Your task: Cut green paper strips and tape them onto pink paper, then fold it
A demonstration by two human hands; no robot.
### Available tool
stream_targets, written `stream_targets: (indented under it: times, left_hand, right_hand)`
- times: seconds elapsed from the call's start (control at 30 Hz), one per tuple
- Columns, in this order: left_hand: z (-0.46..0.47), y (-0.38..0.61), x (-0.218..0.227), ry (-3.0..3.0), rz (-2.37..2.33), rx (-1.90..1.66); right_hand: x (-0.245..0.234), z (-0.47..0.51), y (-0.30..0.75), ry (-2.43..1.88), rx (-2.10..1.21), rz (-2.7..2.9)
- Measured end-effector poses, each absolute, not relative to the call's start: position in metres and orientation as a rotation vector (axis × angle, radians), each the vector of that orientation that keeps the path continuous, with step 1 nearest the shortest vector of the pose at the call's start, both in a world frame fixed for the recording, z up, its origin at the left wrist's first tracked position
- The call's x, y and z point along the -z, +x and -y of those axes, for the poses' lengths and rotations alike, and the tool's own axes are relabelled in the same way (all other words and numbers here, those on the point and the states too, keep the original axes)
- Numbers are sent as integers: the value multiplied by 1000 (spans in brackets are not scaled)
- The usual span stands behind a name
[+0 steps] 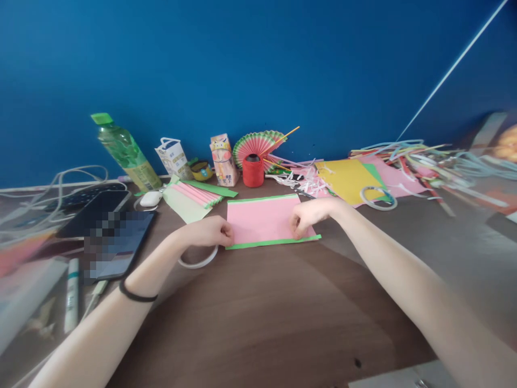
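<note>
A pink sheet of paper [260, 218] with green strips along its far and near edges lies flat on the brown table. My left hand [210, 231] is closed at the sheet's left edge, its fingertips pinching the lower left corner. Curled over the right end, my right hand [309, 215] has its fingers pressed together on the paper near the green strip. A white roll of tape [197, 265] lies partly beneath my left wrist. Just beyond my left hand sits a pleated pink and green paper [197, 193] on a pale green sheet [181, 205].
Along the blue wall stand a green bottle [127, 153], two cartons, a red pot [253, 171] and a paper fan [254, 148]. A yellow sheet [345, 178], another tape roll [365, 200] and paper scraps lie right. A tablet [123, 245], marker [71, 296] and cables are left.
</note>
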State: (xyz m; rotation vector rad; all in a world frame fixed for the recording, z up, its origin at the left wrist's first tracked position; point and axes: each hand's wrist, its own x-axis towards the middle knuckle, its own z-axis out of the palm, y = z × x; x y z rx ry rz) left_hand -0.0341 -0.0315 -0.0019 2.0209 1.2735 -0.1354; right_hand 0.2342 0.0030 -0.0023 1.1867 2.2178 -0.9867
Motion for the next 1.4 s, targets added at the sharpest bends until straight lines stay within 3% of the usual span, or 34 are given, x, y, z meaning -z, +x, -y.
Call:
stream_targets:
  times: [1.4]
  left_hand:
    - [40,-25,4,2166,-1457,231]
  right_hand:
    - [-2,2,227,1211,909,-2206]
